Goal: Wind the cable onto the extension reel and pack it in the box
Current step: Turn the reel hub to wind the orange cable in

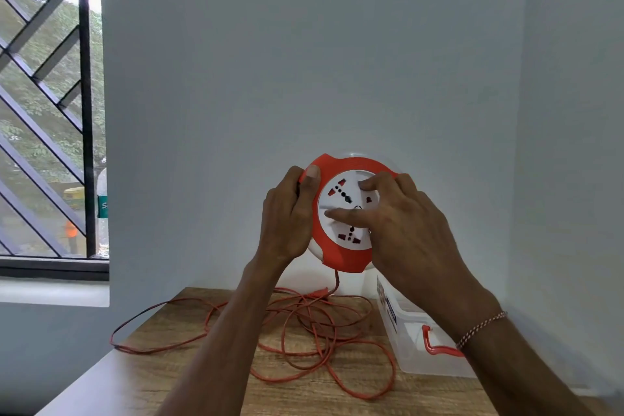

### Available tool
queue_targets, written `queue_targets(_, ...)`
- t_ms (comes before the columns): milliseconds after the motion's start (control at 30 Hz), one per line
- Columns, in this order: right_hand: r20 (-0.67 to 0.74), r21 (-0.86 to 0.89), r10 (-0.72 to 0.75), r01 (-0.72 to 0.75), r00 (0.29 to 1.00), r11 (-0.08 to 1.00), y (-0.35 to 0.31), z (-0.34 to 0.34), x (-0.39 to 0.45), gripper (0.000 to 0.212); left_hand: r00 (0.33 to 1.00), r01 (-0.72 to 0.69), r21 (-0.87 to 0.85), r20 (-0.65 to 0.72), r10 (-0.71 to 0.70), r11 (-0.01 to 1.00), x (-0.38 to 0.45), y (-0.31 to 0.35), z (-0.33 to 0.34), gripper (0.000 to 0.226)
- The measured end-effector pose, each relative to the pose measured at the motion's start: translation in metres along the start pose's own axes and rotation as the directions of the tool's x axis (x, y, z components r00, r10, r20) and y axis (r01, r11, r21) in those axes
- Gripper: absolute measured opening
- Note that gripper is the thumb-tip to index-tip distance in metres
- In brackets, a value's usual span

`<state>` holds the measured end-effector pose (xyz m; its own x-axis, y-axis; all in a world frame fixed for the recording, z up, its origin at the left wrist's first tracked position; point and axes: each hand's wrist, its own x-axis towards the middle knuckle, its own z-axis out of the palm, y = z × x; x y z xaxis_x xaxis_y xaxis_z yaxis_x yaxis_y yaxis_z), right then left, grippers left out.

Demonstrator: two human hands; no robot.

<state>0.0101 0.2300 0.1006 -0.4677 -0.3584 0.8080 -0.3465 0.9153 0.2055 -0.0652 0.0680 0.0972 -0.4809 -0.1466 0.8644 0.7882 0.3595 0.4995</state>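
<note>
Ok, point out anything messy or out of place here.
The thin orange cable sprawls in loose, overlapping loops across the wooden table, one loop reaching its left edge. Only a short stretch rises to the round orange-and-white extension reel.

Views: one only, worn on the person's head; no second view to share ground.
Facing: forward and slightly down, square to a pale wall [304, 44].
Nearness: close; both forearms entered from the bottom edge.
Centre: the reel [344, 213], held up before the wall.
Lower field: the table [189, 378].
Left edge: a barred window [44, 111].
Lens: wide-angle.
</note>
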Motion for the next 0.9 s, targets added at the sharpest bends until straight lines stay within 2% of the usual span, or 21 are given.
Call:
queue_targets(133,-0.089,0.012,0.103,-0.103,0.991,0.995,0.003,0.002,-0.001,0.057,1.0,-0.005,-0.005,-0.013,0.005,1.0,0.0,0.001,0.0,0.04)
queue_targets(333,-0.137,0.113,0.229,-0.215,0.964,0.97,-0.002,-0.004,0.001,0.067,1.0,-0.011,0.007,-0.009,0.011,1.0,0.001,0.001,0.001,0.041)
queue_targets(433,-0.131,0.137,0.196,-0.178,0.972,0.974,-0.001,-0.005,0.002,0.061,1.0,-0.005,0.008,-0.001,0.005,1.0,0.001,0.001,0.001,0.036)
queue_targets(567,-0.183,0.143,0.086,-0.06,0.979,0.988,0.004,-0.008,0.002,0.033,1.0,0.01,-0.007,-0.014,-0.01,1.0,0.001,0.0,-0.001,0.038)
queue_targets(633,-0.144,0.129,0.022,-0.003,0.989,0.992,0.006,-0.01,0.004,0.029,1.0,0.009,-0.007,-0.023,-0.009,1.0,0.002,0.001,-0.002,0.041)
queue_targets(767,0.002,0.112,-0.017,0.017,1.0,0.994,0.003,-0.012,0.004,0.045,1.0,0.007,-0.004,-0.028,-0.007,1.0,0.002,0.002,-0.002,0.043)
queue_targets(900,0.057,0.034,-0.024,0.023,0.998,0.999,0.0,-0.008,0.003,0.061,1.0,0.0,0.001,-0.03,0.001,1.0,0.002,0.001,-0.001,0.042)
